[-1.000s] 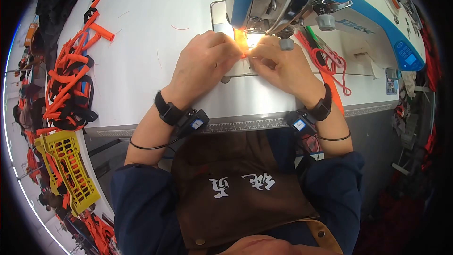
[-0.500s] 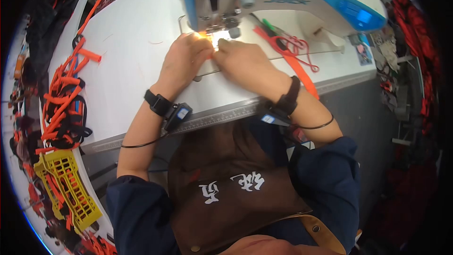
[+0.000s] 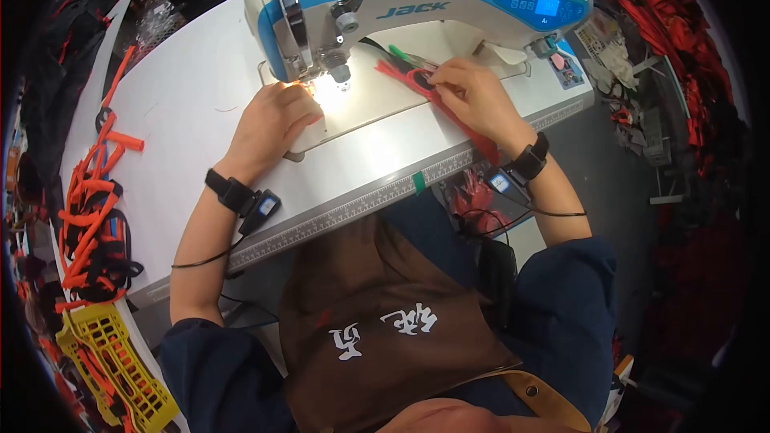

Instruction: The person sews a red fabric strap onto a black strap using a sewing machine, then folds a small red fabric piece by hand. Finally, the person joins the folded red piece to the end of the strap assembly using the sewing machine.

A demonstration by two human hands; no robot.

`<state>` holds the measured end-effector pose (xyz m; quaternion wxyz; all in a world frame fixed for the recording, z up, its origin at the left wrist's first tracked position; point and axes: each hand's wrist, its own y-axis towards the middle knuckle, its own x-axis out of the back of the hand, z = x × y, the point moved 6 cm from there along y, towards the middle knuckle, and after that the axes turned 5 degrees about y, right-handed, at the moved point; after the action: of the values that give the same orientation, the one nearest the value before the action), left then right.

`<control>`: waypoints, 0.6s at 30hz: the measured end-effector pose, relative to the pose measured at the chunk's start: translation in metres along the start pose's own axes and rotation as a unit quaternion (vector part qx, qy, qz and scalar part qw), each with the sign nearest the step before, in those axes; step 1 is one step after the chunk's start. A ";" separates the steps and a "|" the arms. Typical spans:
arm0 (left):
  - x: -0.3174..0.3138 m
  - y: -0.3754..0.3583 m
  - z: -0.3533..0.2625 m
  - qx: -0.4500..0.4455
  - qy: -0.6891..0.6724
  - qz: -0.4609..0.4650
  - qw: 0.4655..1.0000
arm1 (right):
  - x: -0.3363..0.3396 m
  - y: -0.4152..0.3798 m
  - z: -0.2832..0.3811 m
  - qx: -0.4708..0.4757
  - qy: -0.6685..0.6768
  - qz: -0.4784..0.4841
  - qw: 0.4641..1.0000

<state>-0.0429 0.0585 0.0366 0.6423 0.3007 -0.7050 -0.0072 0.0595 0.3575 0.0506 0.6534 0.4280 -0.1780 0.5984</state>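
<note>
My left hand (image 3: 277,124) is beside the needle area of the white and blue sewing machine (image 3: 417,8), under its lit lamp. Its fingers are curled together, and a bit of orange material (image 3: 306,85) shows at their tips; what they hold is mostly hidden. My right hand (image 3: 475,96) has its fingertips on the red handle of scissors (image 3: 419,78) lying on the machine bed. The thumb is bent below the forefinger. A red-orange strip (image 3: 481,144) runs under this hand towards the table's front edge. Something green (image 3: 396,52) lies by the scissors.
A tangled pile of orange and dark straps (image 3: 96,216) lies on the table's left side. Below it is a yellow plastic basket (image 3: 120,365) with orange pieces. A ruler strip (image 3: 353,215) lines the front edge. Red fabric (image 3: 666,56) hangs at far right.
My right hand has left the needle area and moved right to the scissors. My left hand stays by the needle. The whole view has shifted, with the machine now farther left and higher.
</note>
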 end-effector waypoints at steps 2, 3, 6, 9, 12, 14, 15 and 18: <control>-0.001 -0.002 0.000 0.014 -0.013 0.004 1.000 | 0.002 -0.003 0.001 0.025 -0.109 -0.029 0.993; 0.001 -0.001 -0.003 0.024 -0.015 0.013 1.000 | 0.002 -0.002 -0.001 0.043 -0.141 -0.053 0.988; 0.000 -0.004 0.001 0.067 -0.081 0.008 0.994 | 0.000 0.007 -0.001 0.038 -0.139 -0.075 0.987; -0.002 -0.007 0.011 0.078 -0.139 0.002 0.987 | -0.011 0.029 -0.001 -0.003 -0.090 -0.059 0.994; -0.008 -0.009 0.016 0.069 -0.148 -0.008 0.987 | -0.025 0.054 -0.013 -0.008 -0.134 -0.034 0.990; -0.005 -0.010 0.015 0.084 -0.156 0.002 0.984 | -0.041 0.071 -0.020 -0.023 -0.173 -0.010 0.985; -0.008 -0.011 0.017 0.079 -0.159 -0.001 0.984 | -0.046 0.077 -0.026 -0.006 -0.178 -0.014 0.984; -0.006 -0.012 0.018 0.063 -0.158 -0.009 0.985 | -0.051 0.081 -0.021 0.042 -0.163 -0.031 0.985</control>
<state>-0.0538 0.0446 0.0233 0.5026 0.3417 -0.7940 -0.0156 -0.0336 0.3353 0.0289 0.6151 0.5523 -0.2435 0.5072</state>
